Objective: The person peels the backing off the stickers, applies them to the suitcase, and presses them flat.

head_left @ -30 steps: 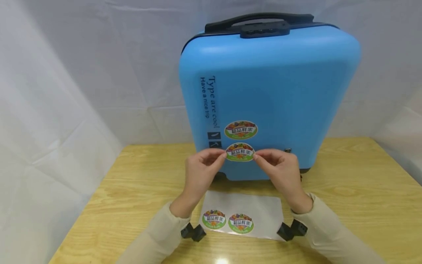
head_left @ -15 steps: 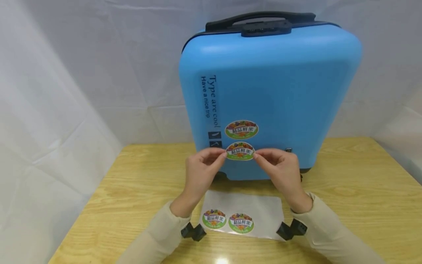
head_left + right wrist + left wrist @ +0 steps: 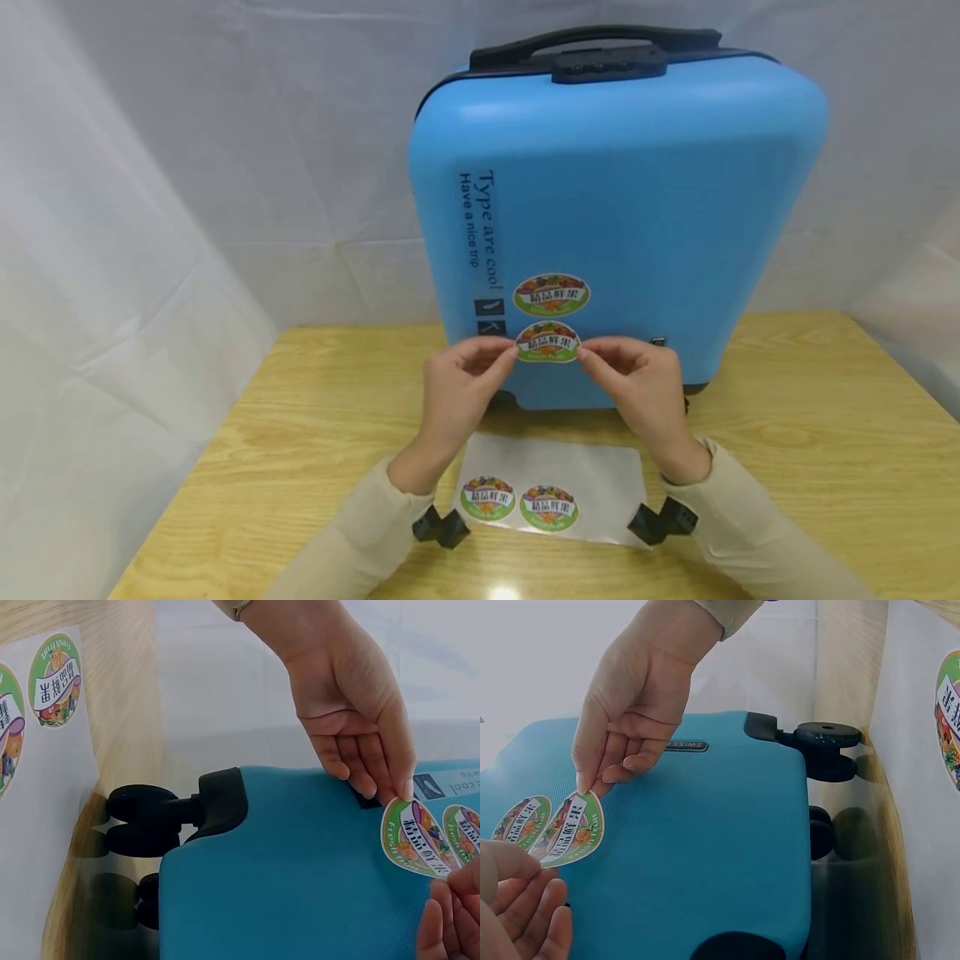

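An oval fruit sticker is stretched between my two hands in front of the blue suitcase, its lower edge bowed. My left hand pinches its left end between thumb and fingers; my right hand pinches the right end. Just above it, a matching sticker lies flat on the suitcase face. In the left wrist view the held sticker overlaps the stuck one. Whether the held sticker touches the shell, I cannot tell.
A white backing sheet with two more stickers lies on the wooden table below my hands. The suitcase stands upright with a black handle on top and wheels underneath. White cloth hangs behind.
The held sticker has risen very slightly toward the stuck one and its lower edge has bowed more. Both hands keep their pinch, almost still.
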`<state>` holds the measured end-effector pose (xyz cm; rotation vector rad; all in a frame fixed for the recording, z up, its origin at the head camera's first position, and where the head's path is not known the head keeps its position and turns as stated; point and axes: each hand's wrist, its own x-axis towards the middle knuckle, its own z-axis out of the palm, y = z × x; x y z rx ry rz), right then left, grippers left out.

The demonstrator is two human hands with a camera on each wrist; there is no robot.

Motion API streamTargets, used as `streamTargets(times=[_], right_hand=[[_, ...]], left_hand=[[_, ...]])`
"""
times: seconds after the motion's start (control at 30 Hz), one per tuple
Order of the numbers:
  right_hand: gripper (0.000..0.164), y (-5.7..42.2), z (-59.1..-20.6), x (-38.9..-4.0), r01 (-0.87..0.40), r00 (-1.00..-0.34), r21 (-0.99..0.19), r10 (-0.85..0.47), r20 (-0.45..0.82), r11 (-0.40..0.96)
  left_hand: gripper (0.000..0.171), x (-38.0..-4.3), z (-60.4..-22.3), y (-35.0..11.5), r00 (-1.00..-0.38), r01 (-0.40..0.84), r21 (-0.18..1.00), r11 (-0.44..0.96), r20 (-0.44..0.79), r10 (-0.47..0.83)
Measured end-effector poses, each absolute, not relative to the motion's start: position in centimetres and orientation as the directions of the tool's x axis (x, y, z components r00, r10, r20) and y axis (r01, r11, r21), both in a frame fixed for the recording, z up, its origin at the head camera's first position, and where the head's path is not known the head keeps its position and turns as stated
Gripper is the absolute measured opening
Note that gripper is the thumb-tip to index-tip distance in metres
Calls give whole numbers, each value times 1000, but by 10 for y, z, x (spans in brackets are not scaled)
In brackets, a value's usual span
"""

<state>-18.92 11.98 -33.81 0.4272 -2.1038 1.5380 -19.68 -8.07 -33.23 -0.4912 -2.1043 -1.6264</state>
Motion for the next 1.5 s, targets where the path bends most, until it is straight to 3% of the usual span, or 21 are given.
streamTargets(times=[1.5], right_hand=[[9,118,-336,-192,-515,-827,-791,50,559,331]], left_hand=[[11,-197,-330,-81,-866,484,834,267,500,8]])
